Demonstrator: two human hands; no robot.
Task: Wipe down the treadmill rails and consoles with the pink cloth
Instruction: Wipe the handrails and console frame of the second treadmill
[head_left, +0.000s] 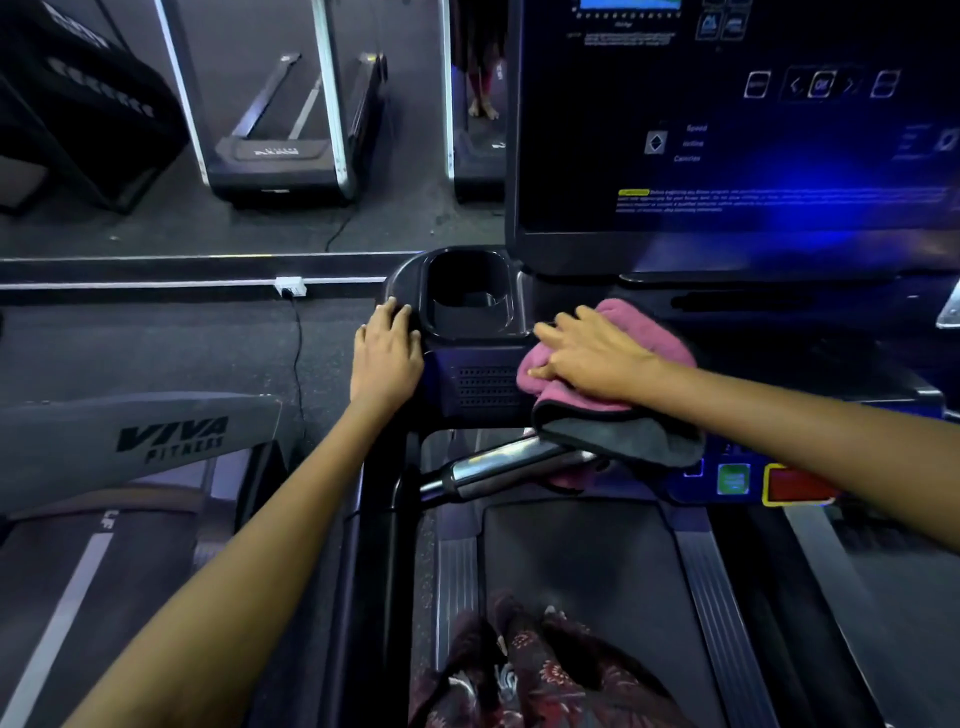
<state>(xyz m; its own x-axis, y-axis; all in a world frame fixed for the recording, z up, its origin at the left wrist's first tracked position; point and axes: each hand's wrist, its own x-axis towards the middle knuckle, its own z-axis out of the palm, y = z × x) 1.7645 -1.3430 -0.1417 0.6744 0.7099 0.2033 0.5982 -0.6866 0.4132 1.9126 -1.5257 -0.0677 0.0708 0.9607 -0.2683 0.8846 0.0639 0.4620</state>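
The treadmill console rises dark at the upper right, with a cup holder at its left corner. My right hand lies flat with spread fingers on the pink cloth, pressing it onto the console ledge just right of the cup holder. The cloth's grey underside hangs over the front edge above a chrome handlebar. My left hand rests on the console's outer left corner beside the cup holder, fingers curled over the edge.
Green and red buttons sit under my right forearm. The treadmill belt runs below, with patterned trousers on it. A neighbouring machine marked VIVA FITNESS stands at left. A mirror and a floor socket lie ahead.
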